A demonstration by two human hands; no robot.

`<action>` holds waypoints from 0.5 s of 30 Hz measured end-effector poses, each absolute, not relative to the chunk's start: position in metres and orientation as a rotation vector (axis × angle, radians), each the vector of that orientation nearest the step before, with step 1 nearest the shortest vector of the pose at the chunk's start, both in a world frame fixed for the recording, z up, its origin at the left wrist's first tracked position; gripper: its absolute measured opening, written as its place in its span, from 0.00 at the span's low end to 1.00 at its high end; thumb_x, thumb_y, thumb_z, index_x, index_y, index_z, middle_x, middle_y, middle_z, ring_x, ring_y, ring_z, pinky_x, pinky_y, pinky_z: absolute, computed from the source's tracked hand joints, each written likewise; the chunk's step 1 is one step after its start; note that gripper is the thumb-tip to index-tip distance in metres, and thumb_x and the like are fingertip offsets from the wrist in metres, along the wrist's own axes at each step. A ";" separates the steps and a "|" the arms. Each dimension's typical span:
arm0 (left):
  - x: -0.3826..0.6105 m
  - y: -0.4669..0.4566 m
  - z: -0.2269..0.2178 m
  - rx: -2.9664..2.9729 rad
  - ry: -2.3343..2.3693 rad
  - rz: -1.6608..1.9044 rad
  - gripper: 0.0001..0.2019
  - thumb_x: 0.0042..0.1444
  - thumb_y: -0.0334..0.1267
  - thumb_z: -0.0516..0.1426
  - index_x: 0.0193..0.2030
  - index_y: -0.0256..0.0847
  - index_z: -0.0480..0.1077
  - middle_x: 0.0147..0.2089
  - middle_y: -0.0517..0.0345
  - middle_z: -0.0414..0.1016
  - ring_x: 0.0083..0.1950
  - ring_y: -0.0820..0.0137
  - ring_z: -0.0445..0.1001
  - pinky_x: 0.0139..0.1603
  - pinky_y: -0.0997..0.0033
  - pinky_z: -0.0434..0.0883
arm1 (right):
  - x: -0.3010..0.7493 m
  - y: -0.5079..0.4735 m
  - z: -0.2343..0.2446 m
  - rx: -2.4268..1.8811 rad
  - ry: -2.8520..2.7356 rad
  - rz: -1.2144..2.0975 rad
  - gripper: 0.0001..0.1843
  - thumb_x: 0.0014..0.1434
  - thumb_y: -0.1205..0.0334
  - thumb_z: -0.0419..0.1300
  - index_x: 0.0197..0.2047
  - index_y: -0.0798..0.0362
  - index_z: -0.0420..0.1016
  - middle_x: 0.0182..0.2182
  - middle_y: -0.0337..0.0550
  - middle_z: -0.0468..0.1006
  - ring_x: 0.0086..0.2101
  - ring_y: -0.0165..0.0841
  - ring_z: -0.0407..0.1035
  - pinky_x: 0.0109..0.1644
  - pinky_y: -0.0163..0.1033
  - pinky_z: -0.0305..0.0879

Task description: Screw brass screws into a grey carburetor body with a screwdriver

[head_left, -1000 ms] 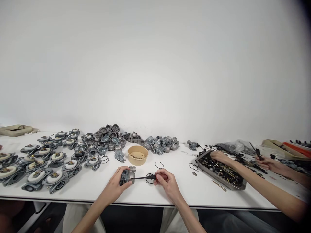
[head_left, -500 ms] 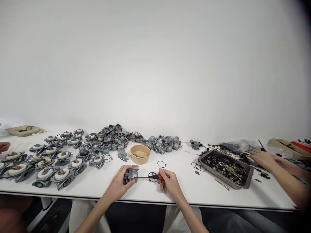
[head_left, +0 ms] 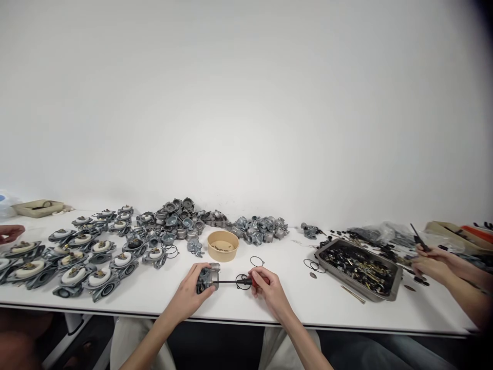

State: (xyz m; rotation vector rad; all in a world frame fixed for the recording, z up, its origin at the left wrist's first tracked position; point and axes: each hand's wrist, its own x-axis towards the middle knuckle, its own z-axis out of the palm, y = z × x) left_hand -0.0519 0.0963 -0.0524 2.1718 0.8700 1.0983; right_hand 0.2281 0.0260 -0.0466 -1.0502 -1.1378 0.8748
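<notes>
My left hand [head_left: 188, 293] is closed round a small grey metal carburetor body [head_left: 208, 275] that rests on the white table [head_left: 154, 298]. My right hand [head_left: 269, 292] grips the red and black handle of a screwdriver [head_left: 241, 281]. Its thin shaft runs level to the left, and the tip meets the side of the carburetor body. A black rubber O-ring [head_left: 242, 281] lies on the table under the shaft.
A tan paper bowl [head_left: 223, 245] of small screws stands behind my hands. Rows of carburetor parts [head_left: 88, 257] fill the left, with piles of metal castings [head_left: 215, 223] at the back. A metal tray [head_left: 360, 270] of dark small parts sits right, near another person's hands [head_left: 433, 262]. Another hand [head_left: 11, 234] shows far left.
My hands stay on the carburetor body and screwdriver. The person at right has drawn both hands out of the tray, back to the right. The camera view has shifted slightly left.
</notes>
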 end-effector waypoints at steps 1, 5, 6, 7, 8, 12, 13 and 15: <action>-0.052 0.096 -0.052 2.173 0.871 1.097 0.20 0.69 0.43 0.64 0.64 0.43 0.71 0.65 0.47 0.74 0.64 0.52 0.74 0.65 0.41 0.71 | 0.227 0.026 -0.046 -1.054 -1.135 0.885 0.26 0.57 0.35 0.71 0.35 0.53 0.82 0.28 0.41 0.76 0.21 0.31 0.64 0.24 0.37 0.60; -0.052 0.095 -0.051 2.176 0.875 1.091 0.20 0.69 0.41 0.64 0.64 0.43 0.70 0.66 0.48 0.73 0.64 0.52 0.74 0.65 0.41 0.71 | 0.229 0.026 -0.047 -1.054 -1.132 0.865 0.24 0.57 0.39 0.73 0.37 0.53 0.82 0.22 0.36 0.71 0.20 0.29 0.61 0.24 0.36 0.58; -0.052 0.094 -0.050 2.176 0.876 1.090 0.20 0.69 0.41 0.64 0.64 0.43 0.70 0.66 0.48 0.73 0.64 0.52 0.74 0.65 0.41 0.71 | 0.230 0.025 -0.048 -1.050 -1.135 0.848 0.23 0.57 0.40 0.73 0.39 0.53 0.82 0.22 0.36 0.72 0.21 0.30 0.63 0.26 0.36 0.60; -0.052 0.094 -0.050 2.177 0.878 1.089 0.20 0.69 0.41 0.63 0.64 0.43 0.70 0.66 0.48 0.73 0.64 0.52 0.74 0.65 0.41 0.71 | 0.231 0.025 -0.049 -1.047 -1.139 0.831 0.22 0.56 0.41 0.75 0.40 0.53 0.82 0.23 0.37 0.73 0.24 0.32 0.66 0.30 0.37 0.63; -0.052 0.094 -0.050 2.177 0.879 1.088 0.20 0.69 0.41 0.63 0.65 0.43 0.70 0.66 0.48 0.73 0.64 0.52 0.74 0.65 0.41 0.71 | 0.233 0.025 -0.049 -1.042 -1.143 0.817 0.22 0.54 0.43 0.76 0.41 0.53 0.83 0.24 0.38 0.76 0.26 0.33 0.69 0.33 0.38 0.66; -0.052 0.095 -0.052 2.179 0.881 1.077 0.20 0.69 0.41 0.64 0.65 0.43 0.70 0.66 0.47 0.72 0.65 0.52 0.73 0.65 0.41 0.71 | 0.234 0.026 -0.051 -1.015 -1.145 0.831 0.26 0.52 0.45 0.78 0.48 0.52 0.83 0.33 0.43 0.81 0.32 0.37 0.75 0.40 0.41 0.71; -0.052 0.096 -0.052 2.179 0.882 1.075 0.20 0.69 0.41 0.64 0.65 0.43 0.70 0.66 0.47 0.72 0.65 0.52 0.73 0.65 0.41 0.71 | 0.234 0.027 -0.051 -1.010 -1.135 0.849 0.25 0.55 0.43 0.76 0.47 0.52 0.83 0.33 0.43 0.80 0.29 0.36 0.74 0.36 0.40 0.71; -0.052 0.096 -0.053 2.179 0.885 1.077 0.20 0.69 0.41 0.64 0.65 0.43 0.70 0.66 0.47 0.73 0.64 0.52 0.74 0.65 0.41 0.71 | 0.232 0.028 -0.051 -1.006 -1.103 0.880 0.24 0.60 0.38 0.70 0.44 0.52 0.83 0.31 0.42 0.79 0.21 0.29 0.67 0.27 0.37 0.65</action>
